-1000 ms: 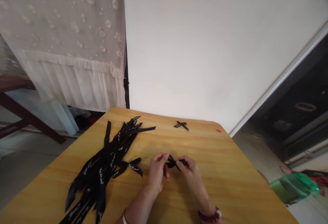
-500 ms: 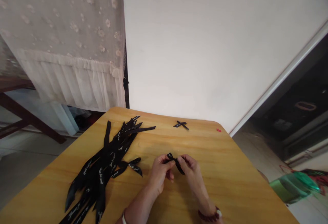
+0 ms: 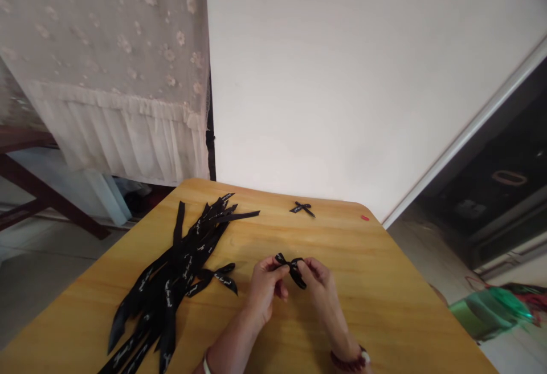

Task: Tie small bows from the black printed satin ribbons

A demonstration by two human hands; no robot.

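Note:
Between my hands, over the near middle of the wooden table [image 3: 376, 283], is a black ribbon bow [image 3: 291, 267] with pale lettering. My left hand [image 3: 267, 284] pinches its left side between thumb and fingers. On the other side my right hand [image 3: 317, 280] grips the right loop, its fingertips closed on the ribbon. One tail hangs below the knot, near the right fingers. To the left lies a heap of black printed ribbons [image 3: 183, 265], some strips reaching the near edge.
Another black bow [image 3: 303, 208] lies near the table's far edge. A small red piece [image 3: 364, 218] sits at the far right corner. A white panel [image 3: 316, 77] rises behind the table, beside a lace curtain [image 3: 128, 129]. A green transparent container [image 3: 491, 311] stands off the right side.
The fingers have drawn slightly apart, and the bow's loops show more spread between them. The bow has shifted a little. The ribbon heap and far bow have not moved.

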